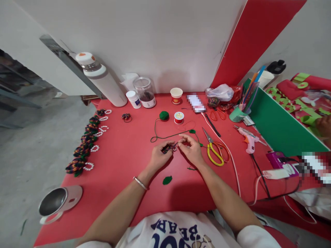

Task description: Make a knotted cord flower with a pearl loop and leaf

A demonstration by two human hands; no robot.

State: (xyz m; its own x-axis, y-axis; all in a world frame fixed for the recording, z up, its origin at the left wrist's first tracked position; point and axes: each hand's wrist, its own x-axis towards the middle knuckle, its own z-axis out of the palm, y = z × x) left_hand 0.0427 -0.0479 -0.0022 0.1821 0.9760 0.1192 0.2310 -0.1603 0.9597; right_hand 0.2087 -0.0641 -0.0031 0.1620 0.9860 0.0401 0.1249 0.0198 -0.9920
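Dark yarn piece (166, 150) lies gripped in the left hand (161, 153), the right hand (190, 148) pinching its edge.

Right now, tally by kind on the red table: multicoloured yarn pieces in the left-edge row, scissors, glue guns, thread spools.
Multicoloured yarn pieces with white bead strands: 6
Yellow-orange-handled scissors, red-handled scissors: 2
Pink glue gun: 1
Red thread spool: 1
Total: 10

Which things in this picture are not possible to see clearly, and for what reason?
In the head view:
Small dark piece: mostly covered by the left hand.
Another person's hand: cut off by the right edge.
Lower shirt print: cut off by the bottom edge.
Device beside the paper cup: pixelated.
Contents of the clear jar: too small to identify.
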